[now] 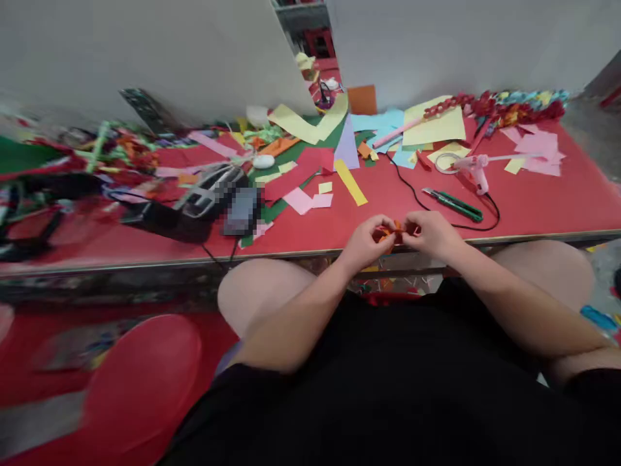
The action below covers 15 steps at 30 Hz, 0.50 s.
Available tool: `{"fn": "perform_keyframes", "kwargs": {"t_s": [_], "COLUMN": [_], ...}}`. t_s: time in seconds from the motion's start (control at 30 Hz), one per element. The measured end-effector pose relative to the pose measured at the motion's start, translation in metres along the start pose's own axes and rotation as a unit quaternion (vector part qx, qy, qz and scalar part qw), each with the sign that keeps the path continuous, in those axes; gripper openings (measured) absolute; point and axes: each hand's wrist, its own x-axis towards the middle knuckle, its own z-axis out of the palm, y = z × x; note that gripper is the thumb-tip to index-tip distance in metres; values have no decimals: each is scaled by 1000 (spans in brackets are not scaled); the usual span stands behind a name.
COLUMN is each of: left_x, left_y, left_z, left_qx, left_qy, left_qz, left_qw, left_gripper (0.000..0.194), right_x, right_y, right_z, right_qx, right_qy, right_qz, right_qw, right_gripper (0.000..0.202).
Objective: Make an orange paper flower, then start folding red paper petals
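No legible lettering

Nothing readable on the worktop (538, 210): no word, brand, number or sign. Landmark: green cutter (452, 204); any marking on it too small to read. Pink glue gun (474, 169), just beyond cutter: no label legible. Grey device (241, 211), well left of cutter: pixelated, unreadable. Yellow sheet (440, 132), beyond cutter: no writing made out.

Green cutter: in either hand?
No, the green cutter lies on the red tabletop, while the left hand and right hand pinch an orange piece.
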Motion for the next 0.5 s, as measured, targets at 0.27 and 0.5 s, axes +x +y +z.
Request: {"fn": "perform_keyframes", "kwargs": {"t_s": [0.27, 0.5], "left_x": [3, 3], "left_y": [-7, -11], "left_z": [5, 6], "left_qx": [-32, -85], "left_qy": [21, 65], "left_qz": [14, 27], "left_qw": [999, 994], "left_gripper": [19, 20], "right_x": [-5, -7], "right_y": [-7, -3], "right_z": [1, 5], "right_qx": [-9, 132], "right_qy": [43, 85], "right_qz": [-41, -33], "right_qw": [998, 987], "right_gripper": [14, 10]}}
